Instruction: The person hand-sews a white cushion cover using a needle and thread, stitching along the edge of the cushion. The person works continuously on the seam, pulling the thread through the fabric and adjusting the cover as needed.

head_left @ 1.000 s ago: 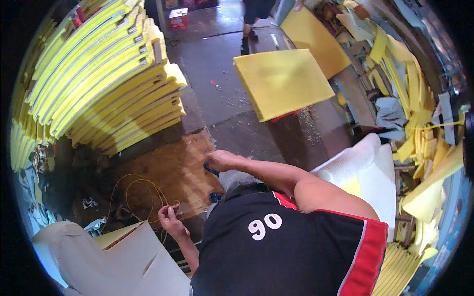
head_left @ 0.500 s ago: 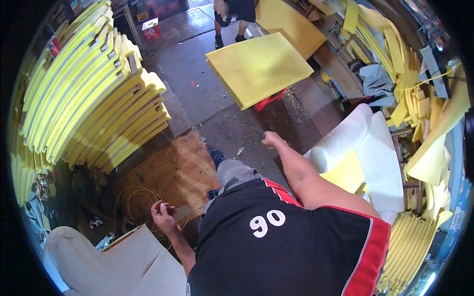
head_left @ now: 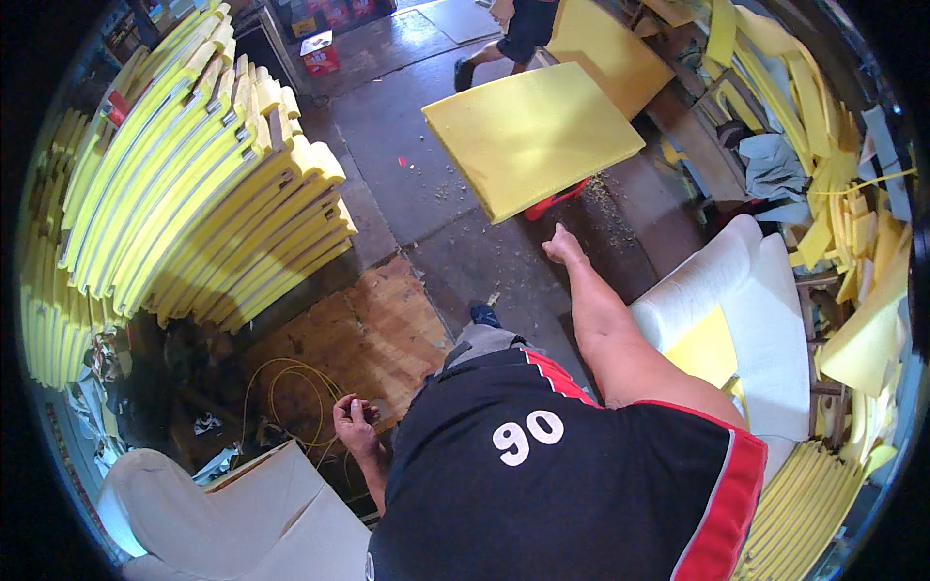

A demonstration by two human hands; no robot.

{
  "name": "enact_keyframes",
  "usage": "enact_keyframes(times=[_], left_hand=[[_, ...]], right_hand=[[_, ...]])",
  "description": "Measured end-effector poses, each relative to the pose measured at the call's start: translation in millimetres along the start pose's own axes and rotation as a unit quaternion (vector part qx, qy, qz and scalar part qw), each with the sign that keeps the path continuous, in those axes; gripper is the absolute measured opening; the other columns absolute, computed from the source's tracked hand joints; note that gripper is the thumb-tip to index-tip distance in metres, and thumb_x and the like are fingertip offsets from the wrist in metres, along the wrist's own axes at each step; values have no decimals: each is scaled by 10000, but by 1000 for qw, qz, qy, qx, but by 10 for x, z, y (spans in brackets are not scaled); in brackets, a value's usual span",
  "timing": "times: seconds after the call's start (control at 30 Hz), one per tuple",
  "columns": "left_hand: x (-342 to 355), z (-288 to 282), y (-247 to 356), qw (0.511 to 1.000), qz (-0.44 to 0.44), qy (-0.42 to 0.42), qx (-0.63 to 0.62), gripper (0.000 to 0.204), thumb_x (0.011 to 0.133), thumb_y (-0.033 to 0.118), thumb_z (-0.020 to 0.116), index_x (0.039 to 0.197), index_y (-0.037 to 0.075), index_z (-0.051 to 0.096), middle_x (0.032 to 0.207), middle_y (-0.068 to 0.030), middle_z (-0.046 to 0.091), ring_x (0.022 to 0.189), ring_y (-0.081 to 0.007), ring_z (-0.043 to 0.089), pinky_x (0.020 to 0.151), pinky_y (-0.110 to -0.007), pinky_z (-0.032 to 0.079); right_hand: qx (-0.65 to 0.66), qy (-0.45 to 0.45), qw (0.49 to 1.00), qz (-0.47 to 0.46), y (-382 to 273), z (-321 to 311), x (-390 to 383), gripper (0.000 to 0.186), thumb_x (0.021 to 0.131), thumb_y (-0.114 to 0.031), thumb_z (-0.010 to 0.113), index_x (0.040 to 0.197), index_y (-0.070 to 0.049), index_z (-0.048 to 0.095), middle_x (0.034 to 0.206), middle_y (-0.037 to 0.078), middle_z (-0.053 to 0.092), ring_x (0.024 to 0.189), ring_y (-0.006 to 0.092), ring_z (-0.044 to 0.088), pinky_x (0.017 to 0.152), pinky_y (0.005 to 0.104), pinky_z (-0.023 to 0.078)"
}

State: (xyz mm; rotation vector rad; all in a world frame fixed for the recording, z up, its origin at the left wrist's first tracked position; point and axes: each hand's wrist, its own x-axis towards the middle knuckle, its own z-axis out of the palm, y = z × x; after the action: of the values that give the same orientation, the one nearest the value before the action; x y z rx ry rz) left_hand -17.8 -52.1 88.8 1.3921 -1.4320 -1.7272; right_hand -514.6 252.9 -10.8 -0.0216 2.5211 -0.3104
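My right arm reaches forward, and my right hand is closed in the air short of a thick yellow foam slab. Whether anything sits inside those fingers is hidden. A red support, mostly covered, shows under the slab's near edge. Low at my left side hangs my left hand, its fingers loosely curled and apart, with nothing in it. Near it a thin yellow hose or cord lies in loops on a wooden board.
Tall stacked yellow foam-covered frames stand at the left. Pale upholstered pieces flank me, one at lower left, another at right. Foam offcuts pile up far right. Another person is beyond the slab; scraps litter the floor.
The other person has moved right, behind the slab. My view has shifted, so the stacks and slab appear further right. My right hand appears slightly higher and nearer the slab.
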Motion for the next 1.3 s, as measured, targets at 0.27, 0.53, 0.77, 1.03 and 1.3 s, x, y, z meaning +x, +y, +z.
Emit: enact_keyframes(times=[0.27, 0.53, 0.77, 1.03, 1.3], left_hand=[[173, 703, 112, 1000, 17, -7, 7, 105, 1038, 99, 565, 1124, 65, 614, 873, -57, 661, 694, -159, 652, 624, -302, 545], [364, 1222, 208, 999, 11, -16, 29, 97, 1027, 80, 577, 1115, 57, 611, 858, -54, 655, 687, -156, 654, 614, -321, 580], [353, 1764, 345, 999, 16, 0, 33, 87, 1025, 58, 565, 1083, 42, 627, 829, -48, 638, 666, -140, 630, 599, -307, 577], [329, 1878, 151, 999, 12, -1, 34, 100, 1031, 67, 560, 1105, 46, 624, 806, -37, 635, 633, -110, 617, 584, -292, 571], [241, 1838, 194, 999, -15, 17, -49, 90, 1042, 80, 526, 1119, 48, 559, 835, -77, 678, 641, -154, 664, 572, -304, 572]], right_hand=[[50, -5, 999, 2, 179, -121, 642, 903, 899, -319, 690, 1598, 15, 226, 1466, 325, 506, 1357, 415, 525, 1126, 442, 445], [8, -30, 995, -90, 234, 158, 1142, 621, 864, -276, 674, 1402, 12, 561, 1358, 284, 613, 1284, 379, 598, 1088, 446, 477], [-123, -277, 936, -181, 24, 917, 998, 480, 801, -324, 718, 1206, -67, 718, 1157, 217, 724, 1083, 362, 702, 902, 454, 561], [-237, -265, 884, -304, -432, 816, 844, 424, 864, -342, 642, 1201, -96, 718, 1145, 180, 734, 1092, 359, 693, 935, 470, 553], [-115, -209, 901, -362, -1082, 323, 719, 498, 912, -383, 632, 1257, -29, 691, 1235, 196, 705, 1168, 372, 663, 1002, 450, 522]])
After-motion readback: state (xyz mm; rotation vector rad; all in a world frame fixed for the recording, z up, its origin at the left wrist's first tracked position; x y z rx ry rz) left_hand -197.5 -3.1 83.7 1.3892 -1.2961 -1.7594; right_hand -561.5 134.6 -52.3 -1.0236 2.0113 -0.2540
